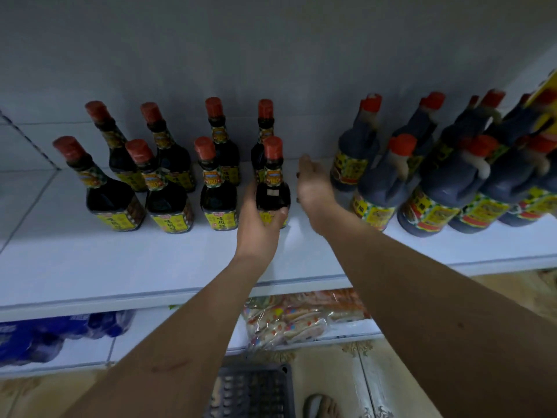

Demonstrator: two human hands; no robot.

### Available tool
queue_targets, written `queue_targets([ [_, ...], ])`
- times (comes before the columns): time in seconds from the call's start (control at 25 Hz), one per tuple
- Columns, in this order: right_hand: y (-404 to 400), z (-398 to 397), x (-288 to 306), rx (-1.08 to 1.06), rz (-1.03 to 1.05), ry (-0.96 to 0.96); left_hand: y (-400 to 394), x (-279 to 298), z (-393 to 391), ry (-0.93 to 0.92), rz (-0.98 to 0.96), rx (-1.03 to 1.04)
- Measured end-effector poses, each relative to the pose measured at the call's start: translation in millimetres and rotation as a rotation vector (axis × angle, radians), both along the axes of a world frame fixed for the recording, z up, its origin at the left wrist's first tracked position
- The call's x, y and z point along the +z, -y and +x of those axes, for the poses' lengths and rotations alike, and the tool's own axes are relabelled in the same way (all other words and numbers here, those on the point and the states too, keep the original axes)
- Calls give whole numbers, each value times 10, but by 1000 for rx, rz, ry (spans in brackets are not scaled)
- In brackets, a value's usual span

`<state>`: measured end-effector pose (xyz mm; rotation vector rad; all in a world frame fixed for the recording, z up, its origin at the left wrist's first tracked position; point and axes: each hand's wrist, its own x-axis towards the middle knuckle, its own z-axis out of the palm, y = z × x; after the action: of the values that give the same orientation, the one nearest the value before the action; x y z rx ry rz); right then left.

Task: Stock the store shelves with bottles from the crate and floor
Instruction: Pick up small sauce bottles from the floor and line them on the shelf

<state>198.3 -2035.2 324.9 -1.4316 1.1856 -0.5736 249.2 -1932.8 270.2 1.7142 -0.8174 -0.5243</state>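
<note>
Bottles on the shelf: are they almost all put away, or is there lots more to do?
Quite a few are up: eight square bottles in two rows, with handled jugs to the right. The left hand grips the front bottle at the row's right end; the right hand is open beside it. The crate sits on the floor below, contents unclear, so what remains cannot be told.

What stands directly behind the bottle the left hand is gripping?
Another red-capped bottle stands right behind the gripped bottle held by the left hand. Only its cap, neck and left side show; its label is mostly covered.
</note>
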Motion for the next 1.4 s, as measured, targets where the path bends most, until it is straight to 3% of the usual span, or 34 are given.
queue_targets([
  [0.12, -451, -275, -184, -126, -168, 16, -372, -103, -239, -4, 25, 49],
  [0.24, -992, -586, -391, -202, -239, 18, -850, -212, -570, 149, 42, 85],
  [0.4, -1709, -1131, -820, -137, -256, -94, -1425, -586, -1019, 165, 116, -72],
  [0.6, -2430, -2016, -1561, -89, -19, -288, -1988, -1316, -1575, -12, 492, -419],
  [0.72, -2809, -2615, -1965, -65, 188, -398, -2248, -1693, -1990, -131, 720, -503],
  [0.84, -3088, -3194, -2270, -33, 352, -478, -2387, -1971, -2464, -71, 901, -618],
  [1.0, -3228, -3915, -2588, -84, 474, -534, -2374, -2195, -3186, -132, 1010, -702],
  [1.4, -3115, -5660, -3431, -236, 568, -786, -2202, -2685, -4669, 60, 1069, -891],
])
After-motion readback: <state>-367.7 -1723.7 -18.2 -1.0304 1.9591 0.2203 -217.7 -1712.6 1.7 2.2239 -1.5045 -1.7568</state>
